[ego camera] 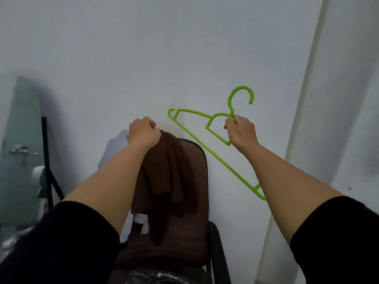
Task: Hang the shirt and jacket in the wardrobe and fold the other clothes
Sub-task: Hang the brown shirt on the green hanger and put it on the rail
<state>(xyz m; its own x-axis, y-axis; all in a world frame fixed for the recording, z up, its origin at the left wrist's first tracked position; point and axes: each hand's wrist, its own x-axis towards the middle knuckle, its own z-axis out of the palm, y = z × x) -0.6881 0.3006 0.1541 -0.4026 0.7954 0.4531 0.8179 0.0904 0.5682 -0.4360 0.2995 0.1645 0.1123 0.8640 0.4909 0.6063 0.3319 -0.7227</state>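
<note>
Against the pale, smooth wall (123,48) stands a dark padded chair (196,160), a soft brown garment (164,171) draped in folds over its back. Left hand (143,131) bunches the garment's top in curled fingers. Right hand (241,130) pinches the thin green plastic hanger (205,148) just below its hook, tilted.

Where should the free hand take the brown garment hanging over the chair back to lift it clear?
Judgement: grip the brown garment at its top fold on the chair back's crest, coming from above, where the left hand already clutches it. Both ends hang down from there, so it lifts off without dragging. The right hand holds the green hanger.
</note>
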